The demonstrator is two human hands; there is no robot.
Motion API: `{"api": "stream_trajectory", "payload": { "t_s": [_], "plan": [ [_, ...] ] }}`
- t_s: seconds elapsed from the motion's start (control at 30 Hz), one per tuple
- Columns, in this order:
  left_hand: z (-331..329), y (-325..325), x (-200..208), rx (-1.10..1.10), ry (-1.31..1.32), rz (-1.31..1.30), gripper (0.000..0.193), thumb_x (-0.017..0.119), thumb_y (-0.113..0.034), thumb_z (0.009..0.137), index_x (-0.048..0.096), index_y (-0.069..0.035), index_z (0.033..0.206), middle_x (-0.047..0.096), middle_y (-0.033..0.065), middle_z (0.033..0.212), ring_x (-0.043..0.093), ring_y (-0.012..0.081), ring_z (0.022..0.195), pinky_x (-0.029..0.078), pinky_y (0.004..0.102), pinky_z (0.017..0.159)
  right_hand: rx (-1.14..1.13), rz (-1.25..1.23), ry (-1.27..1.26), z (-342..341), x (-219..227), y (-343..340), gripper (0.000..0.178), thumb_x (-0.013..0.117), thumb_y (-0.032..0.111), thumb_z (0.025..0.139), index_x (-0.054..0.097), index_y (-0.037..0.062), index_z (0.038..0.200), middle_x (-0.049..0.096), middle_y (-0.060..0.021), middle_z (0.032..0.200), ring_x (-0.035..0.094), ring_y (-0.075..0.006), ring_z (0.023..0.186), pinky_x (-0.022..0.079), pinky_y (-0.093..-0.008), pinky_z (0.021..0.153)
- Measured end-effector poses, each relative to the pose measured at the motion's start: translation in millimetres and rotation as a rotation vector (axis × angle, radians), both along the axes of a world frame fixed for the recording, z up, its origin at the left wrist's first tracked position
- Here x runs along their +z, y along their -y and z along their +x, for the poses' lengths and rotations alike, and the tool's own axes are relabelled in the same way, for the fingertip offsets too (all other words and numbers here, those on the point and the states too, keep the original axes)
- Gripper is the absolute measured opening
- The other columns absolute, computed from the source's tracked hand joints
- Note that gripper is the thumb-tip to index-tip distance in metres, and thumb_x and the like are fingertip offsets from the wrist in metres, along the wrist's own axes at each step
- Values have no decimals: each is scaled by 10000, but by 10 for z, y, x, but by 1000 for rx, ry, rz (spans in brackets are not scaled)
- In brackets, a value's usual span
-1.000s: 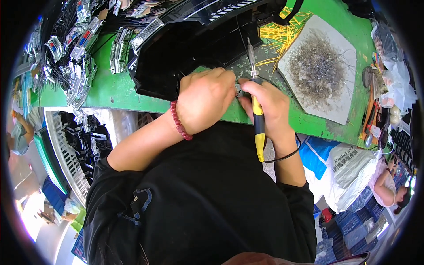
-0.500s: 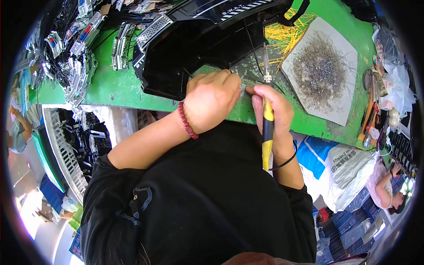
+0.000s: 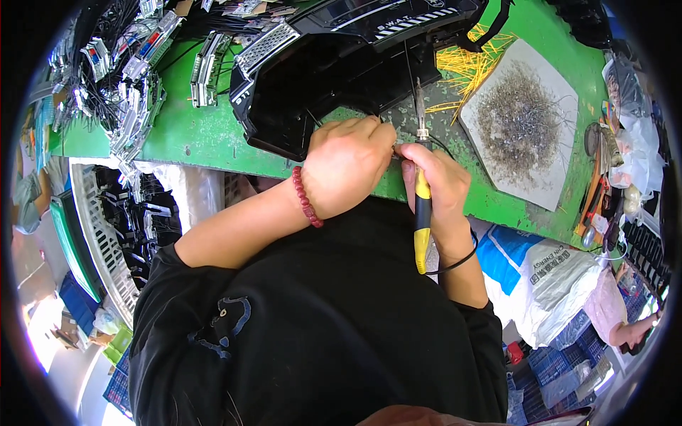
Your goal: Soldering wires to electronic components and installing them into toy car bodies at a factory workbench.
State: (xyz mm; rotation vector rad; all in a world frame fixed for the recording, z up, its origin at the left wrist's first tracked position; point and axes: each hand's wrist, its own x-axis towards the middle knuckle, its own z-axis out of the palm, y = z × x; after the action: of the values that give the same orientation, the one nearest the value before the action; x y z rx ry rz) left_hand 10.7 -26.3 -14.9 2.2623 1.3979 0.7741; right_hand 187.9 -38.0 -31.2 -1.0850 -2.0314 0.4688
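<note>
Plainly, soldering iron (image 3: pixel 423 213) within the right fingers (image 3: pixel 410 172), tip (image 3: pixel 419 92) beyond them.

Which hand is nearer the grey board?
Right. The right hand is left of the board, not touching it; the left hand is farther left, beside the black shell.

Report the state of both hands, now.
Left hand: curled; whether it holds anything cannot be told.
Right hand: closed, holding the yellow-and-black soldering iron.
</note>
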Motion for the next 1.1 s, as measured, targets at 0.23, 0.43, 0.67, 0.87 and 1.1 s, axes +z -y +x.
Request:
{"api": "stream_trajectory", "payload": {
  "t_s": [0.23, 0.43, 0.67, 0.87, 1.1],
  "plan": [
    [17, 5, 11, 20, -14, -39, 126, 665, -91, 767, 540, -73, 775, 580, 80, 766, 621, 285, 711, 507, 389, 623, -86, -240, -365, 124, -11, 100, 222, 644, 90, 905, 571, 47, 1110, 712, -137, 934, 695, -202, 826, 543, -307, 701],
    [20, -4, -2, 14, -18, -2, 129, 668, -89, 763, 541, -73, 754, 579, 80, 757, 621, 284, 696, 508, 390, 620, -181, -411, -568, 370, 242, 303, 508, 558, 421, 952, 435, 28, 1250, 700, -178, 828, 464, -75, 536, 366, -209, 523],
    [26, -26, 21, 17, 8, -40, 125, 662, -70, 766, 540, -64, 738, 582, 82, 730, 621, 288, 656, 498, 385, 562, -171, -325, -572, 419, 66, 234, 647, 592, 518, 903, 641, -102, 1083, 612, -97, 752, 501, -84, 549, 320, -205, 468],
    [38, -58, -24, 53, 4, -33, 127, 671, -78, 763, 553, -75, 717, 584, 73, 671, 611, 277, 598, 482, 376, 515, -227, -367, -591, 415, -50, 226, 455, 665, 334, 857, 631, -95, 1005, 580, -69, 741, 511, -97, 576, 363, -207, 519],
    [63, -91, -25, 75, -7, -54, 123, 673, -77, 749, 557, -80, 709, 579, 65, 656, 601, 268, 579, 475, 367, 500, -266, -405, -686, 406, -112, 341, 299, 696, 185, 815, 518, -9, 957, 556, -72, 767, 535, -107, 603, 427, -222, 554]
  ]
}}
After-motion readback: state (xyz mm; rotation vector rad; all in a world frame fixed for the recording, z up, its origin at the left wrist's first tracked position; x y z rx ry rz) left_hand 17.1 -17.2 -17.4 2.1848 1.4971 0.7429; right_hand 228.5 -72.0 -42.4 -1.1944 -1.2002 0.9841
